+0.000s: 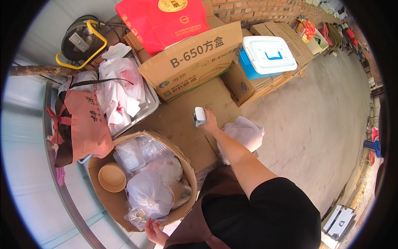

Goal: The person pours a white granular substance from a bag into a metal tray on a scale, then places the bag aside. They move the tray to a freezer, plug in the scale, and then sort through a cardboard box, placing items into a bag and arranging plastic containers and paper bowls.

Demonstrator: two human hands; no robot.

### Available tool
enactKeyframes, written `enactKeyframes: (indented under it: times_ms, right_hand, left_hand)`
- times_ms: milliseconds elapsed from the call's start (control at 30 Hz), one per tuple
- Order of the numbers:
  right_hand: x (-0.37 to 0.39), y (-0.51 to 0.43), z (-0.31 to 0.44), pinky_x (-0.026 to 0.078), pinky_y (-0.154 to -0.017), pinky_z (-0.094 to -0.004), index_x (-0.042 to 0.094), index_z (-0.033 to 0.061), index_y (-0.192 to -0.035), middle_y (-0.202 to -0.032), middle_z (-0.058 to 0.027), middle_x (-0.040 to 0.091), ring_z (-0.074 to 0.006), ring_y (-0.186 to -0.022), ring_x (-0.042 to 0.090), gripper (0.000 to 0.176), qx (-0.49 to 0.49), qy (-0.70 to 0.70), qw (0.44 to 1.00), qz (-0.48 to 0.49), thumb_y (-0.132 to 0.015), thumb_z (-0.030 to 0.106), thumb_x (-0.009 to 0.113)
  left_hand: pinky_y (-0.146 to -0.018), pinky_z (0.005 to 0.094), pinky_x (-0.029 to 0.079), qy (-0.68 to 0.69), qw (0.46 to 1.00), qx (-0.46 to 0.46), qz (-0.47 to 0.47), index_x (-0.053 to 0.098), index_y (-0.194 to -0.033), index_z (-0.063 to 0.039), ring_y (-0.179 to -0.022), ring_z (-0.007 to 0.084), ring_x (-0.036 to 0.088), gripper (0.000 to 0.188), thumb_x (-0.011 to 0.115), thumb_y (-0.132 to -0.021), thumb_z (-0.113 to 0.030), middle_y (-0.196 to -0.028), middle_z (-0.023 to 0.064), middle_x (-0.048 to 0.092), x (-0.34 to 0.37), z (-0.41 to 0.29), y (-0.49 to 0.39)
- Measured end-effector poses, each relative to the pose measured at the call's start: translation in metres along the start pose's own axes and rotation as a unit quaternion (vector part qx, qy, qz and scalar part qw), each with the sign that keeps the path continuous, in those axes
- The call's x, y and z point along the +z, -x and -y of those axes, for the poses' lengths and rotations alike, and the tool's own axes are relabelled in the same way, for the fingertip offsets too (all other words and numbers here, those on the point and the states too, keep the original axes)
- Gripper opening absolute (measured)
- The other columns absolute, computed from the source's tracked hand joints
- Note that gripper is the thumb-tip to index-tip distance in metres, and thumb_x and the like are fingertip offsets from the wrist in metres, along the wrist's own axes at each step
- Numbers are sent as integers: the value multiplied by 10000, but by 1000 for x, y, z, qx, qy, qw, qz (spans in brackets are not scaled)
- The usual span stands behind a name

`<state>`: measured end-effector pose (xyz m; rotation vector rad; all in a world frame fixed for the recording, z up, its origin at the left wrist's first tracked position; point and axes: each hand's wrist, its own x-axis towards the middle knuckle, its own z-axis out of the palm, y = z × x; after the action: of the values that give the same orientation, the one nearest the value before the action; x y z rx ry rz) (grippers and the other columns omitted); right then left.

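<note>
My right hand is closed around a small white and grey device, held over a brown cardboard surface. What the device is cannot be made out. A pale, bulging bag sits beside my right forearm. Low in the view, my left hand is at the near rim of a large cardboard carton, its fingers curled by some clear plastic; whether they grip it is unclear. Inside the carton lie a round kraft-paper bowl, clear plastic containers and a knotted translucent plastic bag.
A metal tray bears plastic bags, with a salmon-coloured cloth bag beside it. Beyond stand an open printed carton, a red paper bag and a blue bin with a white lid. Concrete floor extends right.
</note>
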<state>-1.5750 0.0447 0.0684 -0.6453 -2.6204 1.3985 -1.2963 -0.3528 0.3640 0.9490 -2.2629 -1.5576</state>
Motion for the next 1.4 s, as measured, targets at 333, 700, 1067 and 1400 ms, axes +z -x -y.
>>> enactKeyframes:
  times_ms: [333,700,1067,1400]
  right_hand:
    - [-18,1,56,379,-1011,-445,388,104,-1325,-1250,-148,527,-324,-1218,462,889,2,119,989,92,-581,260,850]
    - [24,23,76,408,-938,-476,423,66,-1207,-1183,-164,552,-358,-1113,529,759,83,127,987,-49,-596,241,838]
    - [-54,34,61,457,-891,-407,427,-45,-1260,-1211,-194,569,-288,-1126,559,688,-106,-203,966,-123,-725,133,821]
    - [-184,20,141,473,-936,-406,380,-77,-1315,-1241,-246,527,-299,-1110,557,581,-312,-221,920,83,-863,130,680]
  left_hand:
    - [-688,261,494,11,999,40,3,634,-1034,24,-740,138,611,180,529,-890,1,-892,78,652,12,-16,35]
    - [-707,268,513,10,999,-24,-31,636,-995,26,-767,161,641,157,501,-916,19,-892,86,658,7,-13,70]
    - [-738,264,526,-6,997,-14,-71,645,-1015,39,-818,147,652,163,528,-904,15,-892,80,661,2,-9,94]
    - [-744,286,519,15,998,56,15,583,-1201,-32,-849,154,616,307,570,-894,-25,-962,86,612,-1,-40,127]
